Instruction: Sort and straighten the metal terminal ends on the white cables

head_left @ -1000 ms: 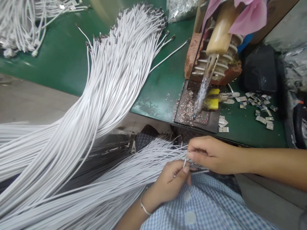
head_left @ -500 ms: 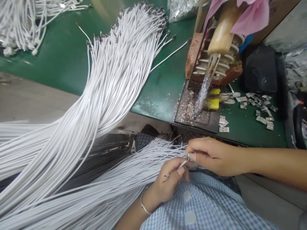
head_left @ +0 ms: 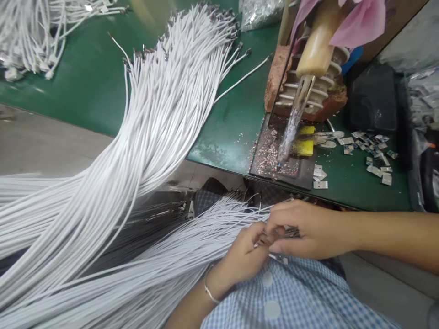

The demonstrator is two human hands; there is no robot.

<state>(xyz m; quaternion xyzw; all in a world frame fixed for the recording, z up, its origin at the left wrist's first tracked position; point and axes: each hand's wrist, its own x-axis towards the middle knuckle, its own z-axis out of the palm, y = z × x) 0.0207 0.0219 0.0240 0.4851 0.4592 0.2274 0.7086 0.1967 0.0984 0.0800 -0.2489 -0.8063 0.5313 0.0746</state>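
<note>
Blue-checked clothing [head_left: 291,297] and a thin silver bangle [head_left: 210,292].

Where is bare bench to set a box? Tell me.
Bare green bench lies between the far-left cable heap and the fanned bundle, and between that bundle and the solder tray. Crowded: metal shells right of the tray; left hand and right hand pinch cable ends.

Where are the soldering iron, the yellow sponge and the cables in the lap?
soldering iron [head_left: 317,50]: head view, on its wooden handle.
yellow sponge [head_left: 303,148]: head view, on its top face.
cables [head_left: 206,224]: head view, on the white bundle's middle strands.
</note>
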